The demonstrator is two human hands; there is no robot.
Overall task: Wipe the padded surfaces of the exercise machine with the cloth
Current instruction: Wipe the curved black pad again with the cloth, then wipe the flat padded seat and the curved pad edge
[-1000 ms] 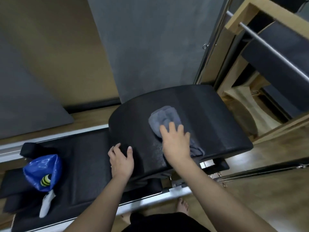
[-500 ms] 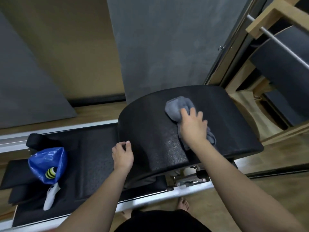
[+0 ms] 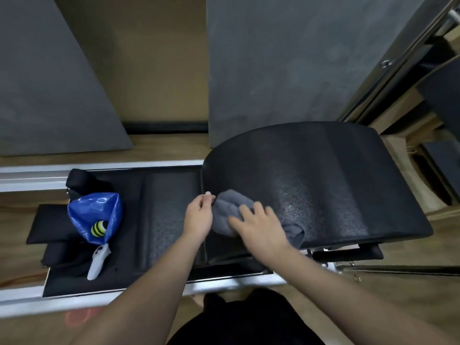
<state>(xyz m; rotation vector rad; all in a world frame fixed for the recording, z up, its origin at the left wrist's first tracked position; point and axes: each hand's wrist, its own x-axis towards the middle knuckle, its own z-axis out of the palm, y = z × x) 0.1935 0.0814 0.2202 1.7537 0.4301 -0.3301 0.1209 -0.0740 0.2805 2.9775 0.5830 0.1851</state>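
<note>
A black curved padded arc (image 3: 323, 185) rests on the flat black carriage pad (image 3: 164, 220) of the exercise machine. A crumpled grey cloth (image 3: 227, 210) lies on the arc's near left slope. My right hand (image 3: 258, 226) presses flat on the cloth with fingers spread, covering its right part. My left hand (image 3: 199, 215) grips the arc's left edge, with thumb and fingers curled right beside the cloth. Damp sheen shows on the arc to the right of the cloth.
A blue bag (image 3: 97, 215) holding a yellow-and-black striped ball (image 3: 99, 229) sits on the left end of the pad, with a white controller (image 3: 98, 261) below it. Silver rails (image 3: 34, 178) frame the machine. Grey wall panels stand behind, and wooden equipment (image 3: 423, 158) stands right.
My right hand has dragged the cloth down and left, from the arc's top toward its left edge. My left hand stays on that edge. The view has shifted so the machine sits further right.
</note>
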